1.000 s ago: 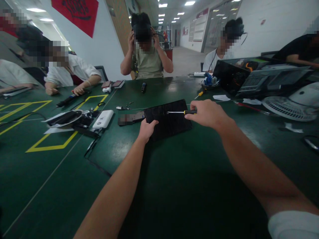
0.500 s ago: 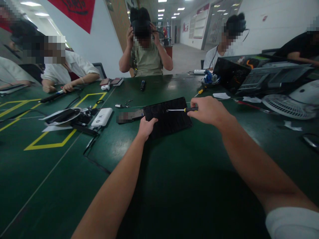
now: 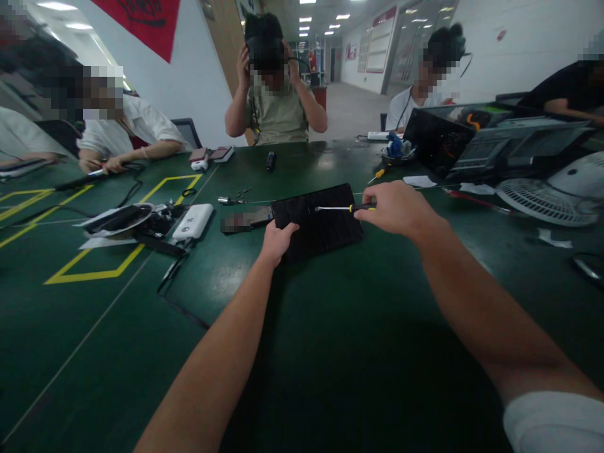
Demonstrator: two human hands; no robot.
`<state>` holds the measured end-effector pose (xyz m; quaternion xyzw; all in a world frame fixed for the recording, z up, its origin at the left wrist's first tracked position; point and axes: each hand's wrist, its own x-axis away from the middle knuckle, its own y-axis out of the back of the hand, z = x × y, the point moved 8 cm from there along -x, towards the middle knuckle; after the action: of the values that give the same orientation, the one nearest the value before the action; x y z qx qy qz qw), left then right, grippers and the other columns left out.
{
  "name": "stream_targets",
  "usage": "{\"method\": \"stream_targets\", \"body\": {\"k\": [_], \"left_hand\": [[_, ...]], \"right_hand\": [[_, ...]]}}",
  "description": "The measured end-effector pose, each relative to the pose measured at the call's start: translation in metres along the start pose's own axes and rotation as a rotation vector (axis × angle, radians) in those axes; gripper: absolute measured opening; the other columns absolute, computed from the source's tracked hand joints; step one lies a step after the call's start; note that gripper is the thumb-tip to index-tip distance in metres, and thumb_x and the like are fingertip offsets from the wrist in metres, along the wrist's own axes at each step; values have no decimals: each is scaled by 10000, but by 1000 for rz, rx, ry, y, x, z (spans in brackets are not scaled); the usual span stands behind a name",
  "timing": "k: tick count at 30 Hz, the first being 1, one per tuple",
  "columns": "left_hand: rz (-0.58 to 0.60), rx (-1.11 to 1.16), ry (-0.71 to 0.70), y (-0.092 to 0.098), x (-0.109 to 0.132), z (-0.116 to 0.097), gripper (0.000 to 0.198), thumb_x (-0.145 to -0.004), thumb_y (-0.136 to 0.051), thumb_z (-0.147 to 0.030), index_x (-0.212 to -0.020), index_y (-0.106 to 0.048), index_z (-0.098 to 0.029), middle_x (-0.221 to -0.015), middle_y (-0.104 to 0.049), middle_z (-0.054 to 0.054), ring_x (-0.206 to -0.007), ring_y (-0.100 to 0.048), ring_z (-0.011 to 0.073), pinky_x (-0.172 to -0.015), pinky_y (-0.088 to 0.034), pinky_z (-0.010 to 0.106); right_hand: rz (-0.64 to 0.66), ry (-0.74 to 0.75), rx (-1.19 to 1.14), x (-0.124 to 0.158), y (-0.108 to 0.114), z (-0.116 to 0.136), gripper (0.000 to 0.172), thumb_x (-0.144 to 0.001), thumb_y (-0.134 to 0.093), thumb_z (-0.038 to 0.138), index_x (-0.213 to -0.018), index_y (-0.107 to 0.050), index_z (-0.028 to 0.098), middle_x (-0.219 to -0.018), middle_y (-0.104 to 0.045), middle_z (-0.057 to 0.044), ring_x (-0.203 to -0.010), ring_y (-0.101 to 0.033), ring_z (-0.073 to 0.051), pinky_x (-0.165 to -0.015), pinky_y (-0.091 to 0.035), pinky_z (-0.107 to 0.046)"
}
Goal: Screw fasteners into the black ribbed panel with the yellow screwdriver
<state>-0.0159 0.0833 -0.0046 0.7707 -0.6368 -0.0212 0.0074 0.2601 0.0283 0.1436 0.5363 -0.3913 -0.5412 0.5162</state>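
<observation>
My left hand [image 3: 278, 243] grips the left end of a black rectangular panel [image 3: 325, 233], with its thumb lying on top. The fingers underneath are mostly hidden. My right hand [image 3: 394, 207] is closed round the black and yellow handle of a screwdriver [image 3: 333, 209]. Its metal shaft lies level across the upper part of the panel, pointing left; I cannot tell whether the tip touches the surface. Just left of the panel is a dark flat device [image 3: 261, 216], partly blurred out. Small metal pieces [image 3: 244, 192] and a silver cylinder [image 3: 225, 201] lie behind it.
A white power bank [image 3: 193, 222] and a pile of dark parts [image 3: 127, 220] are to the left. On the right stand a white fan [image 3: 542, 201] and a computer case [image 3: 514, 141]. Another screwdriver [image 3: 379, 174] lies behind my right hand. Co-workers sit around the green table [image 3: 349, 358].
My hands, the panel and the screwdriver look almost unmoved. At the far left, a co-worker's hands and the long dark object they hold have shifted left.
</observation>
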Motion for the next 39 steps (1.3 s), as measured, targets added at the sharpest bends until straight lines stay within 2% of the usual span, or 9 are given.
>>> {"method": "stream_targets", "body": {"k": [18,22,33,39], "left_hand": [[-4,-6,11,2,-1,1,328,-608,-814,-323,-889,-711,-188,-908,-751,76,-869,-714,268,-857,-584,412],[-6,-9,6,2,-1,0,308,-613,-810,-314,-879,-718,-188,-894,-762,74,-866,-719,270,-830,-591,402],[-25,-11,10,2,2,-4,298,-601,-799,-304,-861,-711,-189,-884,-755,68,-870,-719,268,-877,-587,414],[-21,-9,7,2,1,-1,313,-611,-805,-303,-887,-725,-180,-893,-768,76,-852,-727,267,-862,-594,417]], "right_hand": [[12,-26,30,2,4,1,358,-932,-668,532,-1061,-844,248,-1064,-805,-141,-990,-717,-358,-783,-528,-468],[41,-35,50,2,1,0,391,-945,-645,543,-1109,-844,249,-1105,-802,-151,-1023,-717,-370,-790,-529,-473],[73,-56,76,0,-3,-3,489,-966,-583,614,-1143,-843,240,-1110,-800,-167,-1024,-726,-378,-803,-545,-486],[50,-25,19,-1,-4,-3,470,-984,-550,575,-1159,-816,230,-1103,-796,-171,-1009,-724,-380,-780,-530,-479]]}}
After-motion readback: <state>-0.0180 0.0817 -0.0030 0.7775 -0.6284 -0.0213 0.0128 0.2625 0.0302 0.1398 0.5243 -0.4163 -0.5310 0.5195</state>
